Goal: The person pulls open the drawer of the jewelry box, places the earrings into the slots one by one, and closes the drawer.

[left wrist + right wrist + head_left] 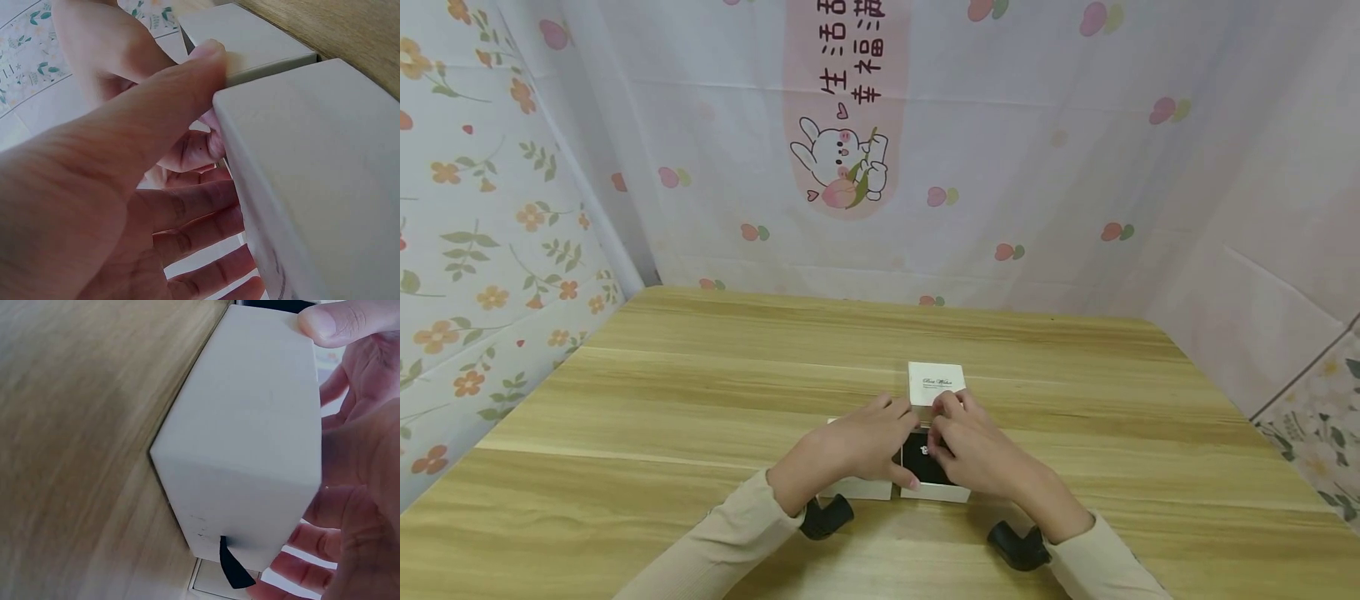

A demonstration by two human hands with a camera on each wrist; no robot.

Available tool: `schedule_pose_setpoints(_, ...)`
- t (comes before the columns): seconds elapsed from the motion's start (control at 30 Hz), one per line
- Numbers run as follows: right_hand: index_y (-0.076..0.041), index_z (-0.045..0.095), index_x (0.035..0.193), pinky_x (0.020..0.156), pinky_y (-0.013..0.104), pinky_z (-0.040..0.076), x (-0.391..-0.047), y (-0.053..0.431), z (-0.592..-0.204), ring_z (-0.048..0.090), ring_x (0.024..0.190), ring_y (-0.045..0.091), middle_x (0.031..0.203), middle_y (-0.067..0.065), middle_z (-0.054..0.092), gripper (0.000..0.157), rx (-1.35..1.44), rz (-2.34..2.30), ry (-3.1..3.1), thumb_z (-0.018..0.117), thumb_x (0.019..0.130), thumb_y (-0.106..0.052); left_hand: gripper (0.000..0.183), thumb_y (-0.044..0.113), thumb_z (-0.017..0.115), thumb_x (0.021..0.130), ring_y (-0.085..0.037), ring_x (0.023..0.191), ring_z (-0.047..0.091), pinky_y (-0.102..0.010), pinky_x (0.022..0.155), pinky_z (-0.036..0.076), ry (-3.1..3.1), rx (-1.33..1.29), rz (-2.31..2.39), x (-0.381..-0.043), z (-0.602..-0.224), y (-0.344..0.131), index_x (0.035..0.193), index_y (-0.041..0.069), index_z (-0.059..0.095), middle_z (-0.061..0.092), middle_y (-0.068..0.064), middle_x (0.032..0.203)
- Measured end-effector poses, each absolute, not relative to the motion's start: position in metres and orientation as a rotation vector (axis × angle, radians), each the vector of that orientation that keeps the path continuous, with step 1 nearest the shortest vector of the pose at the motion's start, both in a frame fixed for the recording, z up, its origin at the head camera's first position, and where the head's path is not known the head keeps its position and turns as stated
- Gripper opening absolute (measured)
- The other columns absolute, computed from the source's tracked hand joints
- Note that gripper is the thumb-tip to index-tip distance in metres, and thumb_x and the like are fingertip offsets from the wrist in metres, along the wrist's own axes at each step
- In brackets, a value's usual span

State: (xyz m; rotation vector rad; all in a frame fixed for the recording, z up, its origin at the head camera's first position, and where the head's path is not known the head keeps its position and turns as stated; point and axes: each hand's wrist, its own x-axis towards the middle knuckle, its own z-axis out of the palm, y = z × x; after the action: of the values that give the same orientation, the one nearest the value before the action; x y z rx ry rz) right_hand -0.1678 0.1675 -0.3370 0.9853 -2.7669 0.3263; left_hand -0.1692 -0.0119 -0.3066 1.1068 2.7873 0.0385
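A small white box (936, 493) with a black insert (914, 467) lies between the two hands. On the insert sits a tiny silver ornament (924, 450). My left hand (867, 437) holds this box from the left, its thumb on the near rim and its fingers towards the far side. From the right, my right hand (979, 454) reaches over the box, fingers bent down beside the ornament; whether they pinch anything I cannot tell. A black ribbon tab (234, 565) sticks out of the box's side in the right wrist view.
Another white box piece (867, 488) lies under the left hand, close against the first. Behind the hands is a white lid (934, 382) with dark lettering. All rest on a wood-grain table (737, 375), with patterned curtains (1015, 167) beyond it.
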Motion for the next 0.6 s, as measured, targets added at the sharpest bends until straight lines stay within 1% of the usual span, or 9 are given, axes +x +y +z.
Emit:
schedule_pose_setpoints(0.27,-0.013,0.057,0.071,0.079,0.034,0.036,-0.1685,0.1686,-0.3386,0.038,0.088,0.019,0.096,0.003,0.049,0.016,0.994,0.289,-2.714,0.065,0.084,-0.008,0.064,0.053,0.066,0.079,-0.015,0.104,0.042,-0.026,0.092,0.041,2.797,1.097,0.021,-0.1706,-0.3092,-0.0110,0.124,0.010,0.051,0.048,-0.001,0.119)
schedule_pose_setpoints(0.43,-0.012,0.055,0.072,0.078,0.034,0.037,-0.1697,0.1677,-0.3398,0.040,0.088,0.020,0.096,0.004,0.049,0.016,1.001,0.248,-2.706,0.063,0.086,-0.009,0.064,0.052,0.067,0.078,-0.017,0.106,0.042,-0.028,0.094,0.041,2.795,1.088,0.033,-0.1703,-0.3085,-0.0110,0.124,0.010,0.051,0.048,-0.001,0.120)
schedule_pose_setpoints(0.6,-0.011,0.053,0.073,0.081,0.037,0.038,-0.1693,0.1665,-0.3402,0.041,0.090,0.021,0.098,0.005,0.050,0.017,0.984,0.220,-2.726,0.059,0.089,-0.010,0.063,0.051,0.068,0.078,-0.017,0.106,0.043,-0.029,0.094,0.041,2.792,1.097,0.037,-0.1690,-0.3069,-0.0112,0.123,0.009,0.052,0.049,-0.002,0.119)
